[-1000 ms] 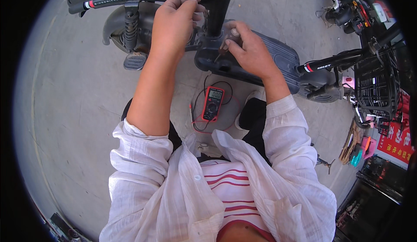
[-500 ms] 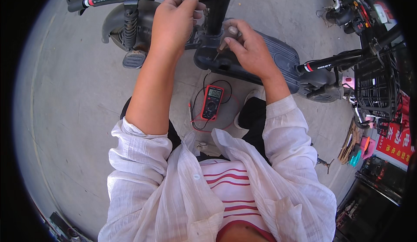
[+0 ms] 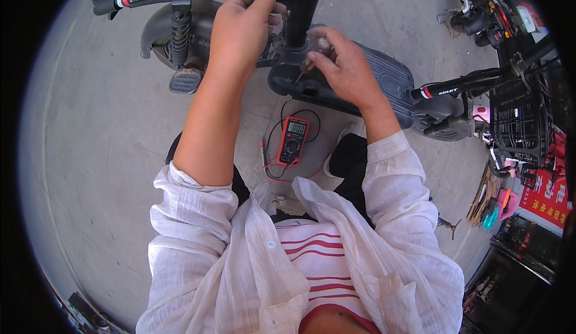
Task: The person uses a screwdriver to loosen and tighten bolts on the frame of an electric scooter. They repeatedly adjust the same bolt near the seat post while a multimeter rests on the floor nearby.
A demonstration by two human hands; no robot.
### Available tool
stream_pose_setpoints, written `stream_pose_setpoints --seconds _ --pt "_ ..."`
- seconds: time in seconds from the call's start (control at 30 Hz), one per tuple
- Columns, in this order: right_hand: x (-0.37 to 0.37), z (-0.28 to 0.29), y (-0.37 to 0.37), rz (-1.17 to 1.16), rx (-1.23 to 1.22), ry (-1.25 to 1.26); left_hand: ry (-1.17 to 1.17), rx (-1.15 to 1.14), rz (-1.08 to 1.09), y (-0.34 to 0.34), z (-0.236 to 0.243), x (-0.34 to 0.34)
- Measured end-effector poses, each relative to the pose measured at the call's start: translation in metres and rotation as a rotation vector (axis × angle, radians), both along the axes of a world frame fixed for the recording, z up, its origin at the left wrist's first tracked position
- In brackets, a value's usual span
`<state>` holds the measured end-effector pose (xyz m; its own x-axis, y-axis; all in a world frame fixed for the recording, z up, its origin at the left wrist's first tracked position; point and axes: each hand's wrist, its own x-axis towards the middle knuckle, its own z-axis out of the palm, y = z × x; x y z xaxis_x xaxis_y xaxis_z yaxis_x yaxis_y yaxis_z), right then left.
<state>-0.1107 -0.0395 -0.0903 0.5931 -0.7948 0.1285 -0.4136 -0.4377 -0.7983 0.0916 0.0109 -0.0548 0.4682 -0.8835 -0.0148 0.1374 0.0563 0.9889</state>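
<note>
My right hand point(image 3: 348, 70) grips a screwdriver point(image 3: 308, 64) with a brownish handle. Its thin shaft slants down and left to the near edge of the black footboard point(image 3: 384, 73) of an electric scooter. My left hand point(image 3: 243, 25) is raised beside the scooter's upright tube point(image 3: 297, 25), below the seat. Its fingers are curled together, and whatever they may hold is hidden. On the ground between my legs lies a red and black multimeter point(image 3: 293, 140) with its display on. Its black and red leads loop around it, and a red probe point(image 3: 262, 152) rests at its left.
The scooter's rear wheel point(image 3: 159, 46), spring shock absorber point(image 3: 180, 34) and pedal point(image 3: 186, 81) are at the left. At the right stand its handlebar stem point(image 3: 462, 85) and a black basket point(image 3: 521, 121). Another scooter point(image 3: 480, 10) is at the far right, and a red sign point(image 3: 546, 199) lies nearer.
The screwdriver and the fingers of my right hand have shifted very slightly. My left hand and the multimeter look the same.
</note>
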Motion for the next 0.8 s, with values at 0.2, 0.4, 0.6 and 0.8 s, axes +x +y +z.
stream_pose_setpoints --seconds 0.2,0.4,0.6,0.8 --pt "0.0036 0.0018 0.0004 -0.122 -0.299 0.22 0.012 0.024 0.005 0.0005 0.0029 -0.0025" --pt "0.0037 0.0017 0.0059 -0.067 -0.13 0.082 0.031 0.008 0.002 0.001 0.0013 0.0003" --pt "0.001 0.0038 0.0005 -0.084 -0.233 0.232 0.01 0.011 -0.002 0.0007 0.0035 -0.0002" --pt "0.0018 0.0022 0.0018 -0.093 -0.278 0.186 0.019 0.014 0.019 0.0025 0.004 0.0002"
